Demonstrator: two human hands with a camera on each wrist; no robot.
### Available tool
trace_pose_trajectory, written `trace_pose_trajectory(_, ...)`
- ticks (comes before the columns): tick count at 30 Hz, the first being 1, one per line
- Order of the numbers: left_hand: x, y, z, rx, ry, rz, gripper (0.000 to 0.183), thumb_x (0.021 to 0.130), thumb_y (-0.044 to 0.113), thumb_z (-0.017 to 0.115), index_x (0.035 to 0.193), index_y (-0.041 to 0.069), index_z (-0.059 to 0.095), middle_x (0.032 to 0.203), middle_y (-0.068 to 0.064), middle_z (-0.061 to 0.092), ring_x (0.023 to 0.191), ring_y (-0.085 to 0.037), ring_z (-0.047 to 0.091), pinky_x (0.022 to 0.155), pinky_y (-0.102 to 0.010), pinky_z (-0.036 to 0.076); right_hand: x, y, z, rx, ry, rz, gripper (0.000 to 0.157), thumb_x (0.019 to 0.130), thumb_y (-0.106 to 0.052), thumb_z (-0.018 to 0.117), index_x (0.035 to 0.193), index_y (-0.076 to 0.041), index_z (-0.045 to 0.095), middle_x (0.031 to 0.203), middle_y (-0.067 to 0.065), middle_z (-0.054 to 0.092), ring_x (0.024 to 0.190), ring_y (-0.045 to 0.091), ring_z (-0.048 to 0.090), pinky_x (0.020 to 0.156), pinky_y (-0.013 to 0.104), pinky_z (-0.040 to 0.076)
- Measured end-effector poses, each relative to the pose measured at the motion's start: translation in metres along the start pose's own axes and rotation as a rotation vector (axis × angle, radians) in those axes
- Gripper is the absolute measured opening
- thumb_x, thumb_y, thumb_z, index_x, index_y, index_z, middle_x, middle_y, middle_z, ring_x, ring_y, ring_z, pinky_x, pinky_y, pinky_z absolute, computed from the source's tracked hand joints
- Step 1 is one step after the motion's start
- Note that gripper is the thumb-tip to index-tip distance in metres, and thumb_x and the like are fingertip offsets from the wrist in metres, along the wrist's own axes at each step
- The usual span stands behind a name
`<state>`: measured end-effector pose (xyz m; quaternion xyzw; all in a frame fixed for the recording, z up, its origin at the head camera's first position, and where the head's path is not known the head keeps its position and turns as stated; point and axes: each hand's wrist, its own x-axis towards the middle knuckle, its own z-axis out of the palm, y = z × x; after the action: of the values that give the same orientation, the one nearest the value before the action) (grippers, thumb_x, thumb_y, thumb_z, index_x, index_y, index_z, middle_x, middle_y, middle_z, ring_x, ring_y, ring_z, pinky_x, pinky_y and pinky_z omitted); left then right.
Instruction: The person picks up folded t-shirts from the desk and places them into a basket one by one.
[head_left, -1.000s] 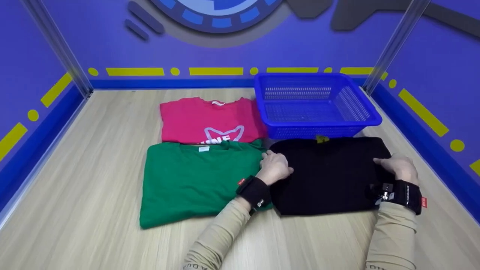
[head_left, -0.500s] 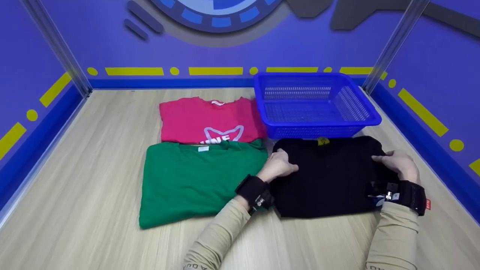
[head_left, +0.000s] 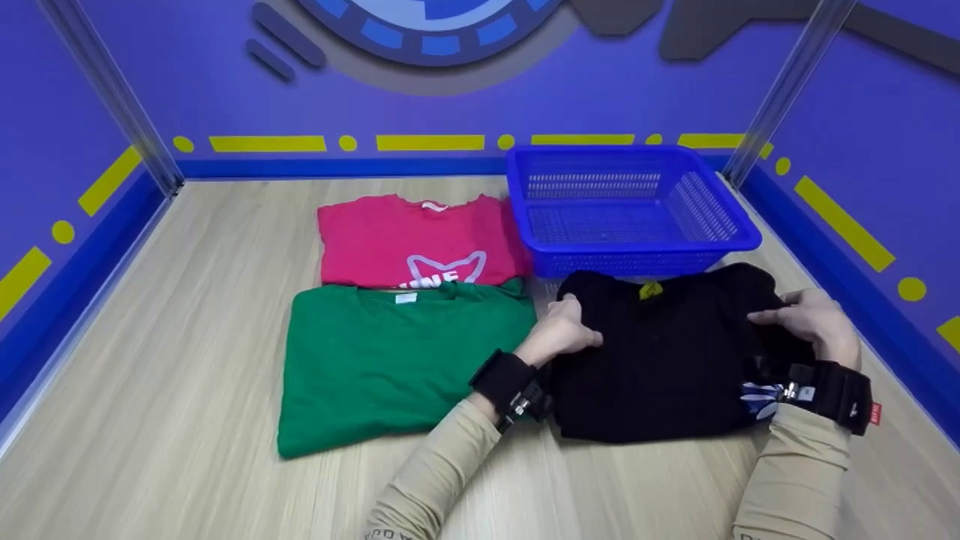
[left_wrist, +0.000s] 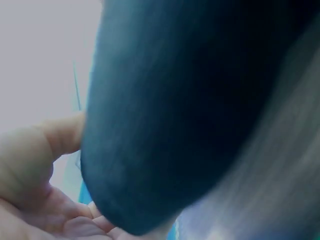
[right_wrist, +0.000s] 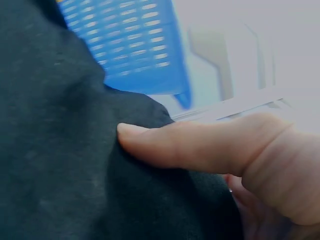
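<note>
A folded black shirt (head_left: 660,360) with a yellow neck tag lies at the right of the table, its sides lifted a little. My left hand (head_left: 559,326) grips its left edge, thumb on top and fingers underneath; in the left wrist view the thumb (left_wrist: 65,134) and fingers bracket the dark fold. On the opposite edge my right hand (head_left: 817,322) pinches the cloth, and the right wrist view has the thumb (right_wrist: 165,145) pressing on the fabric. The right fingers are mostly hidden behind the shirt.
Behind the black shirt stands a blue perforated basket (head_left: 615,247). A folded green shirt (head_left: 397,367) lies left of my left hand, with a folded pink shirt (head_left: 390,232) beyond it. Blue panels (head_left: 420,112) wall the table at the back and sides.
The black shirt's edges have risen and its surface has become more wrinkled. My left hand has slid slightly right with its edge, and my right hand has shifted a little right and away.
</note>
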<state>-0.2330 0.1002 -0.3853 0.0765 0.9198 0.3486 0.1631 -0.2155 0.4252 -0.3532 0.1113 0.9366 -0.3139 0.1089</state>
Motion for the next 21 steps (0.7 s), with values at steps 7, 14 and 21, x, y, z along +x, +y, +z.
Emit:
trace_pose_trajectory(7,-0.011,0.006,-0.003,0.025,0.024,0.086,0.043,0.079,0.028,0.075,0.108,0.005,0.053,0.115,-0.013,0.064,0.107,-0.021,0.061,0.085,-0.03,0.052,-0.02,-0.012,-0.015,-0.078,0.02,-0.032,0.067,0.087,-0.039,0.066,0.125,0.012,0.045,0.117,0.027,0.049,0.087,0.02,0.051,0.066,0.02,0.043)
trace_pose_trajectory(14,-0.024,0.015,-0.009,0.033,0.044,0.171,0.037,0.08,0.028,0.074,0.1,0.007,0.051,0.105,-0.011,0.066,0.099,-0.019,0.064,0.078,-0.027,0.052,-0.04,-0.023,-0.023,-0.106,0.097,-0.067,0.076,0.09,-0.042,0.06,0.135,0.014,0.037,0.129,0.039,0.043,0.101,0.043,0.053,0.08,0.042,0.049)
trace_pose_trajectory(21,-0.037,0.023,-0.018,0.028,0.065,0.231,0.036,0.08,0.028,0.075,0.096,0.009,0.049,0.098,-0.009,0.066,0.093,-0.019,0.064,0.073,-0.027,0.051,-0.061,-0.028,-0.029,-0.117,0.207,-0.104,0.074,0.092,-0.043,0.056,0.134,0.015,0.037,0.128,0.042,0.041,0.105,0.049,0.048,0.083,0.052,0.045)
